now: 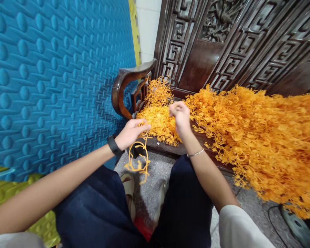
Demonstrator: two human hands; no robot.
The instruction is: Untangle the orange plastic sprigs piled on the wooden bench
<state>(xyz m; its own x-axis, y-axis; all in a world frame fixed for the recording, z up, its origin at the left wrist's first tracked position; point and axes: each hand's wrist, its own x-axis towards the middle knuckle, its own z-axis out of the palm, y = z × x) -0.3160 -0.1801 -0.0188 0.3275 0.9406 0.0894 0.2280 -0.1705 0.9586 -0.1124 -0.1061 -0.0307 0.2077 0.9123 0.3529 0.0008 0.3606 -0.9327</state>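
My left hand [132, 132] wears a black wristband and pinches an orange branched plastic piece [146, 154] between thumb and fingers. The piece hangs below the hand as a round ring with short twig-like prongs. To its right my right hand [180, 115], with a thin bracelet on the wrist, has its fingers curled together in a pinch. What they hold, if anything, is too small to make out. Beneath and between both hands lies a small heap of yellow-orange pieces [158, 120] on the seat of a dark wooden bench [167, 148].
A large mound of orange pieces [268, 127] covers the bench to the right and spills over its front edge. The curved armrest [120, 91] stands at left, before blue padded matting [54, 79]. Behind rises the carved backrest [204, 63]. A cabled grey object [298, 225] sits low right.
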